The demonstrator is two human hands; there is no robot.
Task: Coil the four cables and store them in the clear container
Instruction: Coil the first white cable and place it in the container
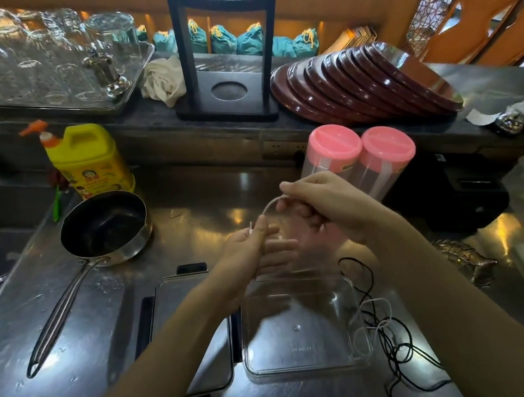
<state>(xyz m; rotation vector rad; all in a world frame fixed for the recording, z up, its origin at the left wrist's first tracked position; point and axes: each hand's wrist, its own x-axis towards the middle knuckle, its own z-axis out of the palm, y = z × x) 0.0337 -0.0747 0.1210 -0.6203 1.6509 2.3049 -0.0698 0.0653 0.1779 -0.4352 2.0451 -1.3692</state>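
Both my hands are raised above the steel counter, holding one white cable (pixel 269 204) between them. My left hand (pixel 249 249) pinches its plug end, and my right hand (pixel 316 205) grips the cable where it arcs over. Below them sits the clear container (pixel 307 362), open and with nothing in it. Its lid (pixel 167 295) with dark clips lies just to the left. Loose black cables (pixel 401 349) and another white cable (pixel 373 323) lie tangled on the counter by the container's right side.
A dark saucepan (pixel 106 229) with a long handle lies at the left, a yellow soap bottle (pixel 89 160) behind it. Two pink-lidded jars (pixel 360 150) stand behind my hands. Stacked brown plates (pixel 368 83) and a tray of glasses (pixel 39 60) sit on the raised ledge.
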